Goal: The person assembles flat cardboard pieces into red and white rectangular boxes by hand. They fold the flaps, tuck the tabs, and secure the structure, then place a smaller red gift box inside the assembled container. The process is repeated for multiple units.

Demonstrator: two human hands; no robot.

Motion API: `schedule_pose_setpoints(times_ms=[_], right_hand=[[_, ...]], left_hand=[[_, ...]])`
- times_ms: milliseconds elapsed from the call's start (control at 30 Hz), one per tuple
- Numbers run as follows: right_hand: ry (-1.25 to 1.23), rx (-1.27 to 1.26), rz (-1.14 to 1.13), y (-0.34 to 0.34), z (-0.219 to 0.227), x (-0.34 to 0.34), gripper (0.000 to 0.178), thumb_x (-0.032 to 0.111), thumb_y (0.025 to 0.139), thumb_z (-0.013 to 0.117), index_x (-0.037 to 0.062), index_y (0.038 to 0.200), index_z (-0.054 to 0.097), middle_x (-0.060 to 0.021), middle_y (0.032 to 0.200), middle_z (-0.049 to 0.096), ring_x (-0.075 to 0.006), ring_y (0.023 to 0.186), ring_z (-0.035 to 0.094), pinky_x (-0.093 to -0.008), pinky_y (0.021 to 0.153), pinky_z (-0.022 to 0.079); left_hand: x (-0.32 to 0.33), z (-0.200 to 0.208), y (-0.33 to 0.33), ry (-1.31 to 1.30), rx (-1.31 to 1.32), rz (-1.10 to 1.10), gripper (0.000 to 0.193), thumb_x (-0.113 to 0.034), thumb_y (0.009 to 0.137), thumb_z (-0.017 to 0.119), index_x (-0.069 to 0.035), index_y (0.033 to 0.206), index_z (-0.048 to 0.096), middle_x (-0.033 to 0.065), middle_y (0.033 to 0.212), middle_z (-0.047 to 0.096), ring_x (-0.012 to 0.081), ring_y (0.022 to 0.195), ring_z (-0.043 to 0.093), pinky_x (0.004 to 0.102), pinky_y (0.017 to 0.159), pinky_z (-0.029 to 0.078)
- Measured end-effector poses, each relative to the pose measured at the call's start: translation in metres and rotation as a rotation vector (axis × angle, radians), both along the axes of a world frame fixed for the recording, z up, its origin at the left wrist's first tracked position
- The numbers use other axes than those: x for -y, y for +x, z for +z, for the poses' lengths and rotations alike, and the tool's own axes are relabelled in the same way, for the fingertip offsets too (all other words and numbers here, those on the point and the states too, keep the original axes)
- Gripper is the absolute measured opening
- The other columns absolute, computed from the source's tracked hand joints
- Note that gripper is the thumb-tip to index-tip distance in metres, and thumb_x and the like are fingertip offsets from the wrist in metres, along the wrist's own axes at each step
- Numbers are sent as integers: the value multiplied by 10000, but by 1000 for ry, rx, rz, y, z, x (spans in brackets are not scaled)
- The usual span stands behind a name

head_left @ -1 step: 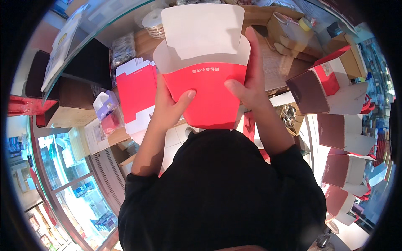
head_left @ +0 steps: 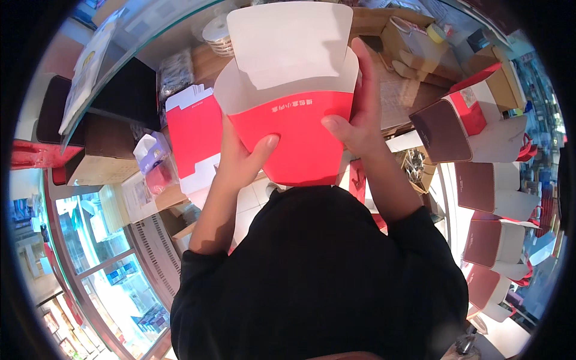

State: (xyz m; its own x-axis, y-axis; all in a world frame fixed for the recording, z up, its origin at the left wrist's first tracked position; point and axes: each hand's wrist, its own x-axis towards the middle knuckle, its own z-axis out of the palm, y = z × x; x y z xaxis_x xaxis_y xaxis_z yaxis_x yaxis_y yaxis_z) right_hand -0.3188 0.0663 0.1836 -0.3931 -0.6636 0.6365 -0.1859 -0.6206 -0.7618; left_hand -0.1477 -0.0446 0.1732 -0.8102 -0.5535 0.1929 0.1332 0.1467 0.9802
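Between my hands is a red cardboard box (head_left: 294,141) with a white inside, its top uncovered and a tall white back flap standing up. Pale printing runs along its curved front rim. My left hand (head_left: 243,156) clasps the left side, thumb on the red front. On the right side, my right hand (head_left: 354,120) presses its thumb to the front while the fingers run up behind the side wall. Most of the left fingers are hidden behind the box. To the left, flat red-and-white box blanks (head_left: 195,138) lie stacked on the table.
A tissue pack (head_left: 151,150) sits left of the blanks. Ribbon rolls (head_left: 219,35) and a cardboard carton (head_left: 414,48) with tape are at the back of the table (head_left: 393,102). Several brown-and-white boxes with red handles, including a brown-lidded box (head_left: 441,135), line the right side.
The red box has shifted very slightly, its left rim a little further left and its back flap a little higher. Both hands keep their hold.
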Motion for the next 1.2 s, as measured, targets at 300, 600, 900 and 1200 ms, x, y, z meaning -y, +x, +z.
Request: schedule_pose_setpoints(times_ms=[300,600,900,1200], right_hand=[[68,-104,-45,2,19,-14,777,129,697,715,55,1348,297,-93,1259,411,-209,1158,437,-318,884,437],[-4,-141,-12,6,29,-20,723,109,699,693,61,1316,319,-110,1250,425,-202,1156,434,-340,950,368],[-7,-188,14,2,33,-19,778,108,677,718,56,1322,287,-135,1244,434,-219,1143,441,-359,942,372],[-71,-165,-11,4,29,-13,794,139,669,726,10,1307,271,-171,1227,433,-241,1140,443,-365,937,374]], left_hand=[[-9,23,-8,-275,-360,206,944,-323,723,708,-28,1361,78,180,1307,277,269,1172,382,403,939,370],[3,46,-8,-422,-335,193,1025,-378,643,771,-26,1352,119,195,1288,302,268,1154,409,388,928,384],[6,53,-3,-472,-330,73,939,-301,605,806,-19,1301,244,145,1219,367,242,1125,434,365,922,396],[13,49,0,-524,-294,24,637,-193,639,756,-63,1152,400,112,1031,454,217,937,474,318,779,396]])
